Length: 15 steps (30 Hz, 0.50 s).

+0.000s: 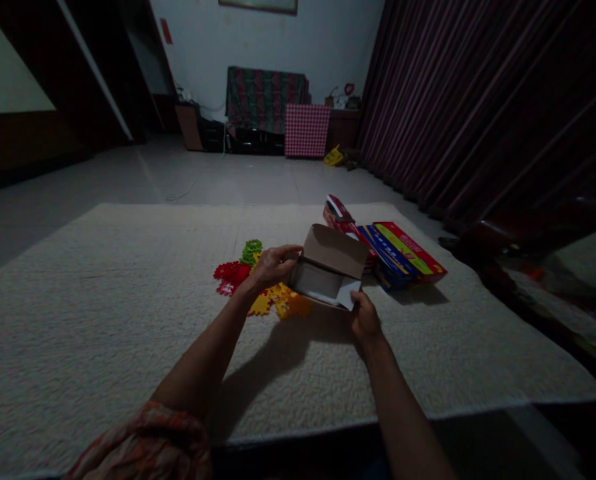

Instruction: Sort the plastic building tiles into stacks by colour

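Observation:
An open cardboard box (334,257) with a white inside is held tilted above a cream rug (103,300). My left hand (273,265) grips its left end, fingers curled over the edge. My right hand (364,318) pinches the box's near right corner flap. Just left of and under the box lie flat interlocking pieces in piles: red (232,275), green (251,251) and yellow (283,301).
Colourful printed boxes (395,252) lie on the rug to the right of the held box. A dark curtain (478,100) hangs on the right. Far back stand a cloth-covered cabinet (265,100) and a checked panel (306,130).

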{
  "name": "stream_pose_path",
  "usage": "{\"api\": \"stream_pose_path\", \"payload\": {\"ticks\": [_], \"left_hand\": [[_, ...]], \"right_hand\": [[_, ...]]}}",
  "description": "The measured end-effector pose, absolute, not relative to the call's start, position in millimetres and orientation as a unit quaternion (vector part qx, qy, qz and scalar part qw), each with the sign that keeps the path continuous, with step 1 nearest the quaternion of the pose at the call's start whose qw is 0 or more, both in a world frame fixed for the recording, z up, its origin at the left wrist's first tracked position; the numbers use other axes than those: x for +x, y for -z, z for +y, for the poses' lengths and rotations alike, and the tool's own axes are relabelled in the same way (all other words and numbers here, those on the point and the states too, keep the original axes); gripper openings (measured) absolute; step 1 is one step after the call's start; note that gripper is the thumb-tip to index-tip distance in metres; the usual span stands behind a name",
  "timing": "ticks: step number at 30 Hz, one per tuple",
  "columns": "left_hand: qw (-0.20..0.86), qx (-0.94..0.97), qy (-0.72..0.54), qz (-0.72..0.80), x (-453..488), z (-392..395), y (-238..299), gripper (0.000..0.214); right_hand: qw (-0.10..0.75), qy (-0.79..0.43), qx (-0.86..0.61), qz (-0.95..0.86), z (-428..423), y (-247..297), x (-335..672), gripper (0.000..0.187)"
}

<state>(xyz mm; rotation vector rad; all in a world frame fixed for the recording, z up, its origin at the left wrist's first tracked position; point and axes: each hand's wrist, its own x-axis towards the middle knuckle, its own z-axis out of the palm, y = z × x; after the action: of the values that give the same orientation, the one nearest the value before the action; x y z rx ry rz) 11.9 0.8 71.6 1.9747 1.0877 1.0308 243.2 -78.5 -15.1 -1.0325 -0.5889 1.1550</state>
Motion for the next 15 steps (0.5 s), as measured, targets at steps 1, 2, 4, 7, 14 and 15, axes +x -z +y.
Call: {"api": "stream_pose_path", "payload": {"ticks": [1, 2, 4, 7, 14, 15], "left_hand": [[0.336, 0.750, -0.394, 0.411, 12, -1, -71, 0.044], [0.347, 0.747, -0.394, 0.407, 13, -3, -71, 0.044], [0.368, 0.740, -0.398, 0.400, 14, -4, -71, 0.043], [0.412, 0.721, -0.404, 0.383, 15, -4, -70, 0.040], [0.499, 0.650, -0.442, 0.366, 10, 8, -63, 0.039], [0.507, 0.639, -0.447, 0.367, 8, 10, -61, 0.040]], "right_hand": [[0.672, -0.517, -0.463, -0.260, -78, 15, 244, 0.031], [0.668, -0.518, -0.468, -0.259, -78, 14, 244, 0.029], [0.663, -0.517, -0.477, -0.255, -79, 13, 245, 0.030], [0.652, -0.516, -0.474, -0.289, -85, 9, 246, 0.040], [0.587, -0.454, -0.483, -0.465, -98, 3, 249, 0.081], [0.588, -0.438, -0.492, -0.470, -98, 3, 249, 0.082]]}}
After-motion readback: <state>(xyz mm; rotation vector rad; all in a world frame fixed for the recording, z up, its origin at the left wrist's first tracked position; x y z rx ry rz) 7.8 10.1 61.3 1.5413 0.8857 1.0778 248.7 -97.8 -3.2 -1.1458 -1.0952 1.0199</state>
